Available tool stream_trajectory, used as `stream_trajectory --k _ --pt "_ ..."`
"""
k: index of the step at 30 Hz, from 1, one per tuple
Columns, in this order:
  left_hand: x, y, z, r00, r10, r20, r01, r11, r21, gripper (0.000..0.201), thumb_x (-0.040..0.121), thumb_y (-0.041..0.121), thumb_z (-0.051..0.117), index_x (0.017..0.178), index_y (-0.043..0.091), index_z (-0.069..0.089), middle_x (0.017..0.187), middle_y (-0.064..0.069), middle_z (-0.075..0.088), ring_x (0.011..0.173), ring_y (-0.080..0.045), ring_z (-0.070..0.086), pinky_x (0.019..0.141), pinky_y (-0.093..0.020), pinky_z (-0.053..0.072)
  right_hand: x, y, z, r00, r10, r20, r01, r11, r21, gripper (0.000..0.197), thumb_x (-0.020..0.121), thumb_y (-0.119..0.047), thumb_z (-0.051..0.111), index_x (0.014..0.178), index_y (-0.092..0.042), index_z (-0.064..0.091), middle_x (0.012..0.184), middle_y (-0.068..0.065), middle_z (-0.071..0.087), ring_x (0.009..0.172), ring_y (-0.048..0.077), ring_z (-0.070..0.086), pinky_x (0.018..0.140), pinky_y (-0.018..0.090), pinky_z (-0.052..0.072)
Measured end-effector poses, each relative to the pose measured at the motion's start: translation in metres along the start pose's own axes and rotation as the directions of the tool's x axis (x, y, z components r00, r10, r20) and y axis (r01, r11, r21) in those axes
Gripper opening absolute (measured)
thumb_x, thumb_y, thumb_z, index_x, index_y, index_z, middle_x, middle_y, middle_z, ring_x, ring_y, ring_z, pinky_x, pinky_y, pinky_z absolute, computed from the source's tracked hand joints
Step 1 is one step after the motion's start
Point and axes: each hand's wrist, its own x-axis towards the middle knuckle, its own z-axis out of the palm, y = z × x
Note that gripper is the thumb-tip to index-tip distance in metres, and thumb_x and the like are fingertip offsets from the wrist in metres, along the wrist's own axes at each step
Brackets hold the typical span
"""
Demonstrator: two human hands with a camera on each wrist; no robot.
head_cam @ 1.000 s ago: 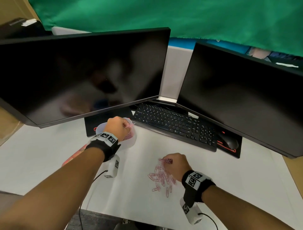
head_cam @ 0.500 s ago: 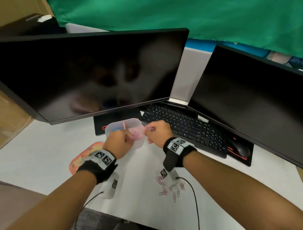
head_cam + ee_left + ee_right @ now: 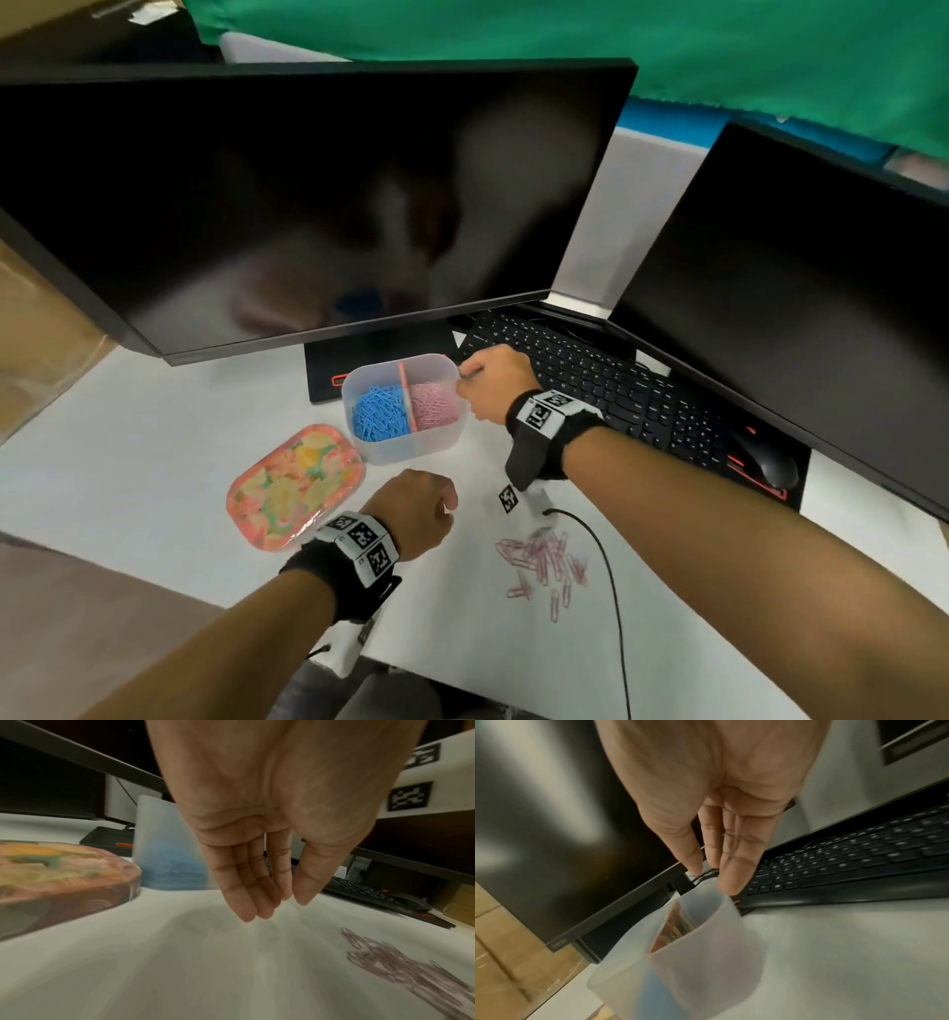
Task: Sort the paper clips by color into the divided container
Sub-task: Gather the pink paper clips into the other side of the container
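Observation:
The translucent divided container [image 3: 411,449] stands in front of the left monitor. Blue paper clips [image 3: 381,415] fill its left half and pink ones [image 3: 435,408] its right half, with a pink divider between. A loose pile of pink paper clips [image 3: 544,562] lies on the white table near me. My right hand [image 3: 470,383] hovers at the container's right rim, fingers [image 3: 734,874] straight and holding nothing. My left hand [image 3: 423,506] hangs over the table in front of the container, its fingers [image 3: 246,902] straight and pointing down, holding nothing.
A floral pink lid [image 3: 295,485] lies left of the container. A black keyboard [image 3: 580,380] and mouse [image 3: 765,457] sit to the right under two dark monitors [image 3: 308,205]. A black cable [image 3: 611,591] runs past the clip pile.
My left hand has drawn back from the container toward me. My right hand has shifted to the container's right rim, and the pink clips it carried are no longer in its fingers.

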Motion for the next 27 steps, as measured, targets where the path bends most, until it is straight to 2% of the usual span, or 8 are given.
stream_trajectory --k 2,6,9,12,16,19,24,27 --pt "0.004 0.006 0.005 0.999 0.037 0.034 -0.038 0.998 0.044 0.031 0.088 0.027 0.055 0.118 0.024 0.061 0.114 0.004 0.064 0.106 -0.015 0.058 0.092 -0.024 0.045 -0.016 0.027 -0.013 1.000 0.005 -0.003 -0.005 0.999 -0.042 0.024 0.083 -0.013 0.055 0.096 -0.018 0.074 0.099 0.008 0.073 0.085 0.025 0.070 0.086 0.034 0.057" --pt "0.006 0.023 0.022 0.985 0.103 0.136 -0.117 0.987 0.107 0.052 0.092 0.027 0.052 0.142 0.020 0.040 0.143 0.000 0.042 0.131 -0.019 0.042 0.109 -0.031 0.034 -0.066 0.105 -0.022 0.987 0.119 0.112 -0.082 0.953 -0.292 0.046 0.089 -0.009 0.043 0.132 -0.021 0.055 0.138 0.005 0.053 0.118 0.023 0.057 0.102 0.030 0.045" --pt "0.002 0.039 0.035 0.959 0.196 0.207 -0.234 0.956 0.177 0.057 0.090 0.019 0.050 0.145 0.017 0.035 0.148 0.000 0.036 0.134 -0.021 0.038 0.108 -0.035 0.037 -0.106 0.151 -0.010 0.957 0.152 0.246 -0.050 0.925 -0.376 0.065 0.090 -0.003 0.036 0.150 -0.022 0.023 0.159 0.000 0.017 0.145 0.018 0.021 0.119 0.031 0.019" --pt "-0.004 0.052 0.046 0.924 0.321 0.209 -0.362 0.910 0.202 0.060 0.087 0.010 0.051 0.144 0.020 0.036 0.147 0.002 0.038 0.133 -0.019 0.038 0.105 -0.035 0.040 -0.138 0.169 0.009 0.935 0.010 0.356 0.131 0.920 -0.368 0.075 0.088 0.004 0.034 0.153 -0.023 0.007 0.161 -0.002 -0.001 0.148 0.015 -0.001 0.121 0.031 0.006" --pt "-0.010 0.057 0.055 0.883 0.412 0.226 -0.451 0.877 0.162 0.063 0.085 0.003 0.048 0.143 0.026 0.040 0.148 0.006 0.041 0.135 -0.018 0.038 0.108 -0.031 0.037 -0.160 0.176 0.019 0.890 -0.106 0.443 0.235 0.940 -0.247 0.073 0.091 0.005 0.034 0.152 -0.028 0.010 0.160 -0.007 0.006 0.147 0.012 0.008 0.118 0.021 0.006" --pt "-0.009 0.055 0.055 0.875 0.415 0.248 -0.465 0.863 0.198 0.065 0.086 0.007 0.049 0.146 0.027 0.034 0.147 0.003 0.039 0.133 -0.019 0.038 0.107 -0.034 0.039 -0.168 0.186 0.008 0.919 -0.111 0.379 0.188 0.967 -0.172 0.064 0.092 -0.001 0.037 0.150 -0.025 0.022 0.157 -0.007 0.022 0.144 0.012 0.024 0.114 0.015 0.015" --pt "0.008 0.057 0.053 0.956 0.217 0.198 -0.268 0.919 0.289 0.088 0.082 0.029 0.064 0.151 0.017 0.012 0.144 -0.005 0.022 0.130 -0.026 0.034 0.101 -0.037 0.044 -0.174 0.211 -0.005 0.988 0.101 0.118 -0.059 0.946 -0.319 0.060 0.092 -0.019 0.049 0.148 -0.018 0.026 0.144 0.001 0.033 0.130 0.018 0.038 0.109 0.027 0.034" --pt "0.015 0.064 0.061 0.947 0.213 0.241 -0.274 0.927 0.256 0.072 0.080 0.029 0.067 0.141 0.017 0.031 0.134 -0.006 0.030 0.121 -0.026 0.043 0.095 -0.038 0.047 -0.172 0.213 0.008 0.976 0.180 0.119 -0.147 0.958 -0.245 0.053 0.091 -0.018 0.052 0.142 -0.017 0.036 0.138 0.004 0.040 0.123 0.020 0.048 0.107 0.028 0.038"
